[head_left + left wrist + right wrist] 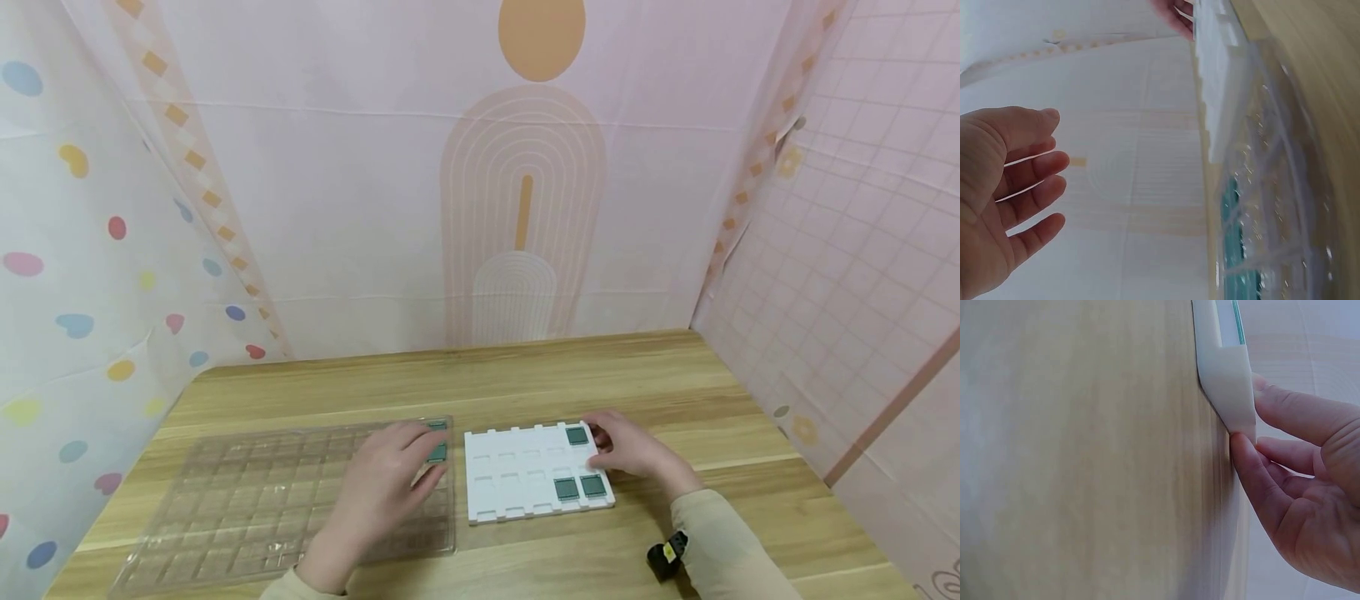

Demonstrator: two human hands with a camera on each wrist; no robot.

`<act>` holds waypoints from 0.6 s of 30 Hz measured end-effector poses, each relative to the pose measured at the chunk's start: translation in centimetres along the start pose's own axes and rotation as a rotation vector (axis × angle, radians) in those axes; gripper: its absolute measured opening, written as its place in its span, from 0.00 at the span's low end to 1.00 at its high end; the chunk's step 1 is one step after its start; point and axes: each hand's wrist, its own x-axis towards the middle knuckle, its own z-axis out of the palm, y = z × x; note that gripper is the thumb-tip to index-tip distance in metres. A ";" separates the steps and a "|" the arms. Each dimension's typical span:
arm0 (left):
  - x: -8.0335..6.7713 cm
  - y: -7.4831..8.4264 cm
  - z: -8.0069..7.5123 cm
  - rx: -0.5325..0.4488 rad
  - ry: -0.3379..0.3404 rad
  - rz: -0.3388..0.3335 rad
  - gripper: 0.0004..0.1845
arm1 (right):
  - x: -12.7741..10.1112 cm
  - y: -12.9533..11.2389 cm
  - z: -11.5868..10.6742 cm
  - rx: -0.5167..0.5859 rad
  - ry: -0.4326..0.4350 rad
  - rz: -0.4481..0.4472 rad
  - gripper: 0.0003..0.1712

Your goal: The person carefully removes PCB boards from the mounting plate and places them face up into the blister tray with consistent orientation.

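My left hand (386, 483) hovers over the right part of a clear plastic tray (247, 492), its fingers loosely bent with nothing between them. Beside its fingertips, two green square chips (437, 452) lie in the clear tray's far right pockets. To the right sits a white pocketed tray (525, 462). It carries one green chip (577, 436) at its far right corner and two more chips (566, 489) along the near row. At the white tray's right end, my right hand (637, 450) pinches the edge. In the right wrist view, the thumb (1297, 412) lies on top and a fingertip meets the lower edge.
Both trays lie on a wood-grain table (585, 558), with a narrow gap between them. A patterned cloth (360, 208) hangs behind the table and along both sides. On the right sleeve is a small black device (666, 557).
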 end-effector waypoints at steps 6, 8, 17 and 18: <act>1.0 0.6 0.5 0.030 0.064 0.051 0.16 | -0.1 0.0 0.0 0.001 0.001 0.001 0.39; 1.2 0.9 0.7 0.037 0.075 0.060 0.20 | -0.1 0.1 0.0 0.001 0.001 0.001 0.39; 2.1 2.1 1.8 0.035 0.123 0.086 0.22 | 0.1 0.1 0.1 -0.002 0.003 -0.006 0.39; 2.2 2.2 2.0 0.031 0.123 0.086 0.22 | 0.1 0.1 0.1 -0.003 0.003 -0.006 0.39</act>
